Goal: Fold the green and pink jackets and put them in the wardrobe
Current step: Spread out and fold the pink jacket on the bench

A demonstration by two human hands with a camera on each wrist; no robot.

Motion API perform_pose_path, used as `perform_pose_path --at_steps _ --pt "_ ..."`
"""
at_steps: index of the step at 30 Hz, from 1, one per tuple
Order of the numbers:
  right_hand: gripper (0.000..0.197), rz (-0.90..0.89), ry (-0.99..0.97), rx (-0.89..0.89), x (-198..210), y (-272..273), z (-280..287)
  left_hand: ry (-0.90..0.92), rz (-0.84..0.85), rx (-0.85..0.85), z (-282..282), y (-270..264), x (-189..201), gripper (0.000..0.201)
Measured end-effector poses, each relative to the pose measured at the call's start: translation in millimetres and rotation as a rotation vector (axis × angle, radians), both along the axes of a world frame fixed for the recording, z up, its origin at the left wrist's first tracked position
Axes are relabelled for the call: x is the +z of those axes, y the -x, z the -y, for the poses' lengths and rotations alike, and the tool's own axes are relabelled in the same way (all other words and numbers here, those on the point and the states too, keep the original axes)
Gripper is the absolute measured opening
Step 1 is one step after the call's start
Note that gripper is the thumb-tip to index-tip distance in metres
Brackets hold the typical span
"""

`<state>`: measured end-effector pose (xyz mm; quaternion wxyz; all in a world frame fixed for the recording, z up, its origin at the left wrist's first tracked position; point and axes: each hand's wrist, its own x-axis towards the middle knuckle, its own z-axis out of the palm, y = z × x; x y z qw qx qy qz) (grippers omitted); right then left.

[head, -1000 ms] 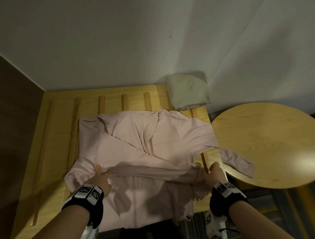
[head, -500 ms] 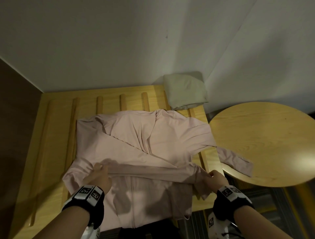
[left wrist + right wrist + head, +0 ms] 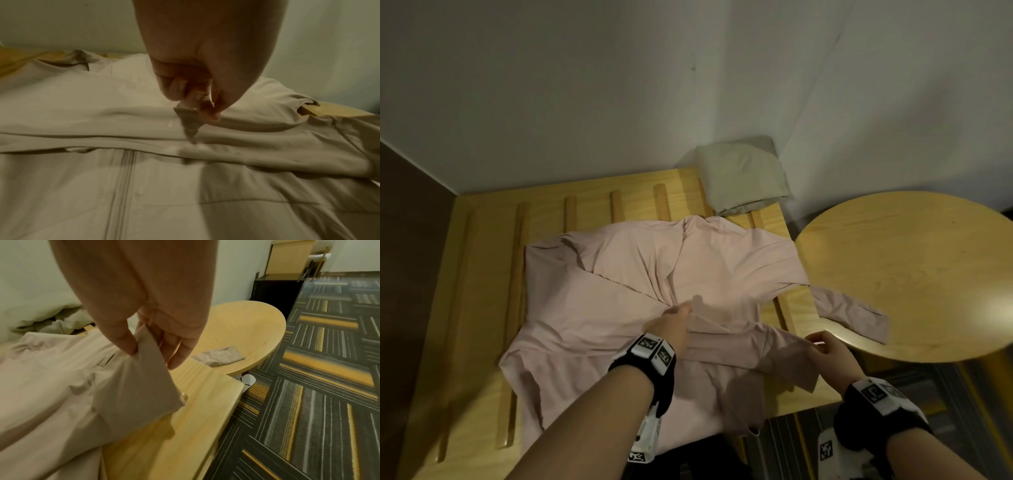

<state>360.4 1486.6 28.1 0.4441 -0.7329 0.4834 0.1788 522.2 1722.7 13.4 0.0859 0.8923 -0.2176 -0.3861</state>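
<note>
The pink jacket [image 3: 640, 298] lies spread on the slatted tabletop [image 3: 482, 240]; my left hand [image 3: 671, 325] pinches a fold at its middle, my right hand [image 3: 828, 353] pinches the sleeve end; thin grips may slip, and the far sleeve [image 3: 849, 311] trailing onto the round table [image 3: 914, 267] could drag the fold askew.

Both my forearms are bare, no sleeves reaching them. Around my left wrist sits a black strap [image 3: 654, 380] topped by a white block carrying square black-and-white marker tiles [image 3: 653, 346]. Below it a white camera housing [image 3: 645, 437] hangs, with another printed marker on its lower end. My right wrist wears the same kit: a black band [image 3: 873, 419], white marker tiles [image 3: 876, 393] on top, and a white housing [image 3: 827, 450] with its own marker.
</note>
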Motion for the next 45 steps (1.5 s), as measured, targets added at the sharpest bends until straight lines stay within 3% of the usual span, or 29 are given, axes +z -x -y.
perform_pose_path --at_steps 3,7,13,18,21,23,26,28,31,35,38,41,45 --pt "0.010 0.065 0.000 0.024 5 6 1 0.048 -0.031 0.052 6 0 -7 0.048" --pt "0.007 0.122 -0.003 0.020 9 14 0 -0.005 0.097 0.036 13 -1 -13 0.034" --pt "0.009 0.161 -0.002 -0.013 9 18 -2 0.024 0.108 0.170 20 -5 -4 0.026" --pt "0.011 0.254 -0.040 -0.113 16 1 -13 0.097 0.259 -0.058 9 5 -1 0.064" --pt "0.013 0.330 -0.128 -0.124 22 -22 -29 0.174 0.209 0.011 -7 1 -2 0.058" --pt "0.013 0.365 -0.178 -0.070 23 -40 -45 0.213 0.188 0.080 -21 0 0 0.049" --pt "0.018 0.396 -0.201 0.030 21 -66 -74 0.208 0.213 0.023 -41 0 4 0.051" --pt "0.025 0.443 -0.131 0.099 17 -82 -90 0.229 0.211 -0.009 -52 0 8 0.054" --pt "0.021 0.442 -0.101 0.225 13 -98 -104 0.242 0.217 0.009 -66 -3 15 0.049" --pt "0.046 0.333 -0.172 0.301 -3 -104 -108 0.239 0.212 0.101 -72 -10 20 0.033" --pt "0.040 0.255 -0.286 0.145 -11 -102 -103 0.243 0.231 0.083 -69 -13 20 0.033" --pt "0.027 0.213 -0.204 0.016 -12 -97 -82 0.274 0.236 -0.027 -55 -9 14 0.046" --pt "0.029 0.193 -0.129 -0.149 -11 -89 -42 0.329 0.269 -0.212 -24 -4 15 0.055"
